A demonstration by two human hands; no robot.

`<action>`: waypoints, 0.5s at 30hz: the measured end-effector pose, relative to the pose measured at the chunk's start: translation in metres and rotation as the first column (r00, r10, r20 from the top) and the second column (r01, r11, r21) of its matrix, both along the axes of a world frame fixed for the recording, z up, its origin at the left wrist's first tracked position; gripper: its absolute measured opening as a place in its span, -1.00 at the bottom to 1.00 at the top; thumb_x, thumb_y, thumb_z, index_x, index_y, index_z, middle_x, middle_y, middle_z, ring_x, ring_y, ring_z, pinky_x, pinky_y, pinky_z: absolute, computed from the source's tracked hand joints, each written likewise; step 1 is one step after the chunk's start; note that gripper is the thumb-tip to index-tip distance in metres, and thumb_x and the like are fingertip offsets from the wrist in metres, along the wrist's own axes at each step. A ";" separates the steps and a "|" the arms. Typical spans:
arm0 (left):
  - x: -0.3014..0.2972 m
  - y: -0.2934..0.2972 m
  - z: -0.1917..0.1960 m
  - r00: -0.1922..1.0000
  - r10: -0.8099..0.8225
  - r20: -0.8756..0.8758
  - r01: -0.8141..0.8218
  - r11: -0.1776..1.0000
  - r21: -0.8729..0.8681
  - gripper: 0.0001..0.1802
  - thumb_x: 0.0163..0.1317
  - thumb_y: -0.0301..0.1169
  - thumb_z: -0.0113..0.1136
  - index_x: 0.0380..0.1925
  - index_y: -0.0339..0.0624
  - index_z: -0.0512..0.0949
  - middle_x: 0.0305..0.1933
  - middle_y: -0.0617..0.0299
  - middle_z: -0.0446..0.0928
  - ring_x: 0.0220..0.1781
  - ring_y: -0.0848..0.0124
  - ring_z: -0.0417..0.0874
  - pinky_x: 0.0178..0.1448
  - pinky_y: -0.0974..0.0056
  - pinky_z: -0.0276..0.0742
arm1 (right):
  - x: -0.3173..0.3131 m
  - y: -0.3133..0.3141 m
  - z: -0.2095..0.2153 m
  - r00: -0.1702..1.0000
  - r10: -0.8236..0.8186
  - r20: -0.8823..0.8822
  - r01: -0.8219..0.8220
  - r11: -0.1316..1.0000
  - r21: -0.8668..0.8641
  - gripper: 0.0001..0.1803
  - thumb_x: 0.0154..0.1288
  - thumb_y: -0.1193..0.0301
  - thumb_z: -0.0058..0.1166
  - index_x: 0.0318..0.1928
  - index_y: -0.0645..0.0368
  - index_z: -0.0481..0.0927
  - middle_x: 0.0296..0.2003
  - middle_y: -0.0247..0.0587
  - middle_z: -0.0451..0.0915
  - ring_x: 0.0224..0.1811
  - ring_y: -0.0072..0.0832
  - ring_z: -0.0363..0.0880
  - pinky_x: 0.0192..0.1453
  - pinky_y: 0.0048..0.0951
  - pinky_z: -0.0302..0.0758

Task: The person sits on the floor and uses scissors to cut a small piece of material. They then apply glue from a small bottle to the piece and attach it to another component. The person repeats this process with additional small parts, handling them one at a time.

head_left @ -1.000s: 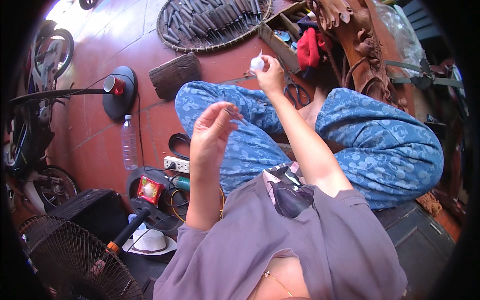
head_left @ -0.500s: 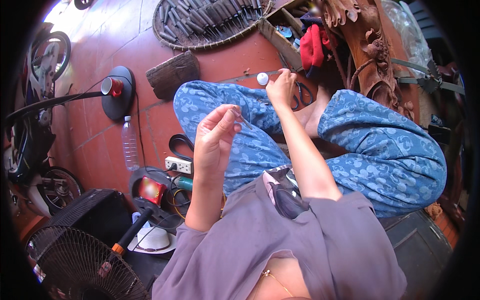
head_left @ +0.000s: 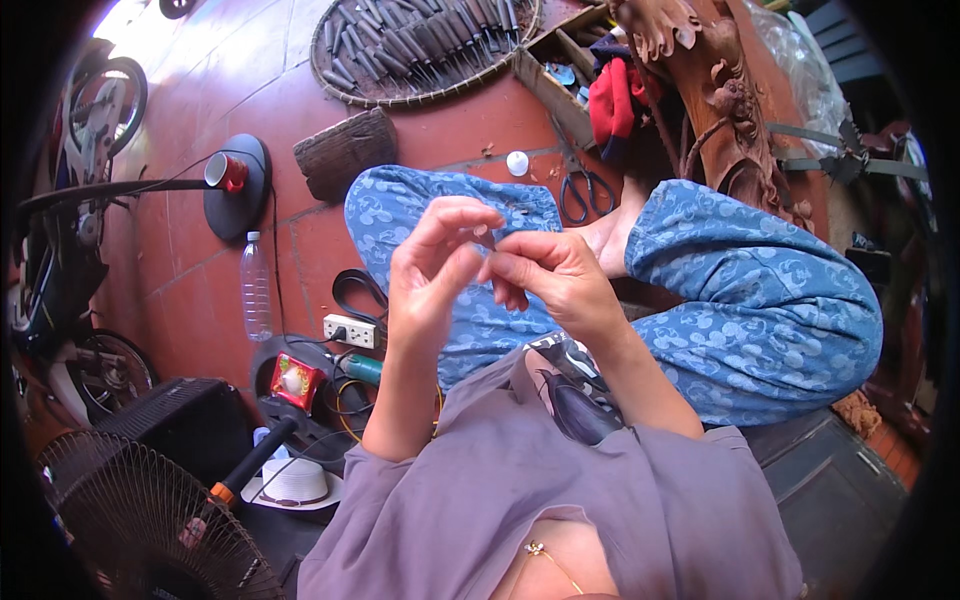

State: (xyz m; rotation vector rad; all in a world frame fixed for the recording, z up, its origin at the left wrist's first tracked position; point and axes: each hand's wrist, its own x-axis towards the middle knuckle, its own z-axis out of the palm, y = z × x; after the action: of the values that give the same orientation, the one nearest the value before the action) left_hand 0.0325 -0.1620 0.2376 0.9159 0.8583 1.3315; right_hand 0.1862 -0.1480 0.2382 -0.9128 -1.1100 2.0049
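My left hand (head_left: 440,255) and my right hand (head_left: 565,285) meet above my lap, fingertips almost touching. Thumb and fingers of the left are curled together around something small, mostly hidden. My right thumb and forefinger pinch at the same spot; what lies between them is too small to make out. Beyond my hands, a small white round-topped container (head_left: 517,163) stands on the tiled floor. Dark-handled scissors (head_left: 588,193) lie to its right, by my bare foot (head_left: 608,238).
A round woven tray (head_left: 370,101) of wooden-handled tools is at the back, beside a wooden box (head_left: 550,95) and a carved wooden piece (head_left: 735,100). Leftward are a wood block (head_left: 345,153), plastic bottle (head_left: 256,290), red cup (head_left: 228,173), power strip (head_left: 350,330) and fan (head_left: 150,520).
My right hand has come back from beside the white container to meet my left hand. The thin strip seen in my left fingers is now mostly hidden.
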 end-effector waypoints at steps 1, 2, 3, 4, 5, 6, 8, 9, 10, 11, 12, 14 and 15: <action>0.003 -0.002 0.009 0.996 -0.053 0.070 0.055 0.998 -0.015 -0.80 0.10 -0.52 0.21 -0.24 -0.32 0.52 -0.16 0.18 0.44 -0.14 0.49 0.47 -0.09 0.42 0.40 | 0.003 -0.002 -0.001 0.997 0.030 -0.074 -0.033 0.999 -0.043 -0.81 0.31 0.41 0.02 -0.31 0.28 0.61 -0.55 -0.36 0.56 -0.52 -0.70 0.48 -0.45 -0.66 0.41; 0.004 -0.005 0.014 0.984 -0.105 0.141 0.110 0.994 -0.026 -0.78 0.07 -0.53 0.24 -0.24 -0.33 0.52 -0.16 0.17 0.44 -0.15 0.49 0.47 -0.12 0.43 0.42 | 0.005 -0.005 -0.003 0.987 0.058 -0.149 -0.071 0.994 -0.084 -0.82 0.31 0.41 0.02 -0.31 0.27 0.61 -0.55 -0.36 0.56 -0.52 -0.70 0.49 -0.45 -0.66 0.40; 0.001 -0.010 0.010 0.988 -0.127 0.092 0.137 0.985 -0.107 -0.69 -0.03 -0.56 0.32 -0.23 -0.34 0.51 -0.18 0.16 0.46 -0.17 0.48 0.48 -0.15 0.41 0.46 | 0.007 -0.007 -0.003 0.980 0.105 -0.167 -0.122 0.988 -0.092 -0.83 0.31 0.41 0.03 -0.29 0.24 0.62 -0.54 -0.34 0.56 -0.51 -0.68 0.50 -0.46 -0.67 0.38; 0.000 -0.011 0.008 0.988 -0.127 0.086 0.133 0.989 -0.068 -0.73 -0.08 -0.60 0.34 -0.31 -0.34 0.55 -0.25 0.17 0.50 -0.17 0.44 0.50 -0.12 0.36 0.48 | 0.007 -0.008 -0.003 0.973 0.112 -0.201 -0.134 0.986 -0.099 -0.83 0.31 0.41 0.03 -0.29 0.25 0.62 -0.53 -0.33 0.57 -0.51 -0.68 0.50 -0.47 -0.66 0.38; -0.001 -0.011 0.007 0.988 -0.145 0.060 0.144 0.989 0.009 -0.75 -0.08 -0.61 0.34 -0.33 -0.34 0.58 -0.26 0.16 0.51 -0.15 0.42 0.51 -0.10 0.35 0.48 | 0.007 -0.009 -0.002 0.965 0.119 -0.234 -0.147 0.983 -0.106 -0.82 0.30 0.40 0.04 -0.28 0.26 0.62 -0.53 -0.33 0.57 -0.51 -0.67 0.51 -0.47 -0.66 0.38; -0.004 -0.011 0.008 0.987 -0.160 0.031 0.156 0.984 0.086 -0.78 -0.09 -0.61 0.34 -0.35 -0.35 0.61 -0.27 0.14 0.53 -0.14 0.39 0.51 -0.08 0.33 0.48 | 0.006 -0.009 -0.001 0.955 0.125 -0.268 -0.160 0.981 -0.113 -0.82 0.30 0.40 0.04 -0.27 0.26 0.62 -0.53 -0.32 0.57 -0.51 -0.67 0.51 -0.47 -0.66 0.38; -0.007 -0.009 0.014 0.975 -0.218 0.044 0.213 0.973 0.093 -0.78 -0.08 -0.62 0.33 -0.35 -0.34 0.63 -0.25 0.11 0.55 -0.10 0.36 0.52 -0.05 0.32 0.48 | 0.008 -0.010 -0.005 0.934 0.161 -0.318 -0.197 0.977 -0.083 -0.81 0.31 0.41 0.03 -0.26 0.29 0.62 -0.52 -0.31 0.57 -0.51 -0.66 0.51 -0.48 -0.66 0.38; -0.008 -0.009 0.016 0.968 -0.247 0.050 0.242 0.965 0.098 -0.78 -0.08 -0.63 0.33 -0.35 -0.34 0.64 -0.24 0.09 0.56 -0.08 0.34 0.52 -0.04 0.31 0.48 | 0.009 -0.009 -0.010 0.921 0.183 -0.343 -0.215 0.975 -0.056 -0.81 0.31 0.41 0.02 -0.26 0.30 0.61 -0.52 -0.31 0.57 -0.51 -0.66 0.51 -0.48 -0.66 0.38; -0.010 -0.009 0.016 0.968 -0.247 0.042 0.242 0.965 0.098 -0.76 -0.08 -0.63 0.33 -0.32 -0.34 0.64 -0.24 0.08 0.56 -0.09 0.34 0.53 -0.04 0.31 0.49 | 0.009 -0.009 -0.013 0.907 0.206 -0.368 -0.232 0.972 -0.027 -0.80 0.31 0.41 0.02 -0.25 0.30 0.61 -0.52 -0.31 0.57 -0.51 -0.66 0.52 -0.48 -0.66 0.39; -0.011 -0.010 0.016 0.968 -0.248 0.035 0.243 0.965 0.098 -0.74 -0.09 -0.63 0.33 -0.30 -0.33 0.64 -0.23 0.06 0.57 -0.09 0.33 0.54 -0.05 0.31 0.50 | 0.009 -0.009 -0.010 0.909 0.197 -0.367 -0.226 0.973 -0.038 -0.80 0.32 0.41 0.01 -0.25 0.30 0.61 -0.51 -0.30 0.57 -0.51 -0.66 0.52 -0.48 -0.65 0.39; -0.012 -0.010 0.016 0.968 -0.249 0.027 0.245 0.965 0.098 -0.72 -0.09 -0.63 0.33 -0.28 -0.33 0.64 -0.22 0.05 0.57 -0.09 0.32 0.55 -0.05 0.31 0.50 | 0.009 -0.009 -0.006 0.912 0.187 -0.366 -0.220 0.974 -0.049 -0.80 0.32 0.41 0.01 -0.25 0.31 0.61 -0.51 -0.29 0.57 -0.51 -0.65 0.52 -0.48 -0.65 0.39; -0.009 -0.012 0.020 0.975 -0.206 0.080 0.209 0.978 -0.027 -0.73 -0.10 -0.64 0.33 -0.29 -0.32 0.64 -0.25 0.05 0.58 -0.13 0.32 0.57 -0.09 0.32 0.53 | 0.009 -0.010 -0.004 0.916 0.160 -0.369 -0.203 0.976 -0.080 -0.80 0.32 0.41 0.01 -0.25 0.31 0.60 -0.51 -0.28 0.57 -0.51 -0.65 0.52 -0.48 -0.65 0.39; -0.008 -0.013 0.022 0.978 -0.182 0.105 0.192 0.977 -0.090 -0.73 -0.10 -0.65 0.33 -0.30 -0.31 0.65 -0.27 0.05 0.58 -0.15 0.32 0.58 -0.11 0.33 0.54 | 0.009 -0.010 -0.004 0.916 0.144 -0.374 -0.193 0.976 -0.098 -0.79 0.32 0.41 0.01 -0.25 0.31 0.60 -0.51 -0.27 0.57 -0.51 -0.64 0.52 -0.48 -0.65 0.39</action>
State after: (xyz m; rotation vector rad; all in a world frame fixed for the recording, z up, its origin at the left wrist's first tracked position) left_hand 0.0245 -0.1750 0.2596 0.8269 0.7388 1.1499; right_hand 0.1952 -0.1582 0.2337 -0.4855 -0.8764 2.2966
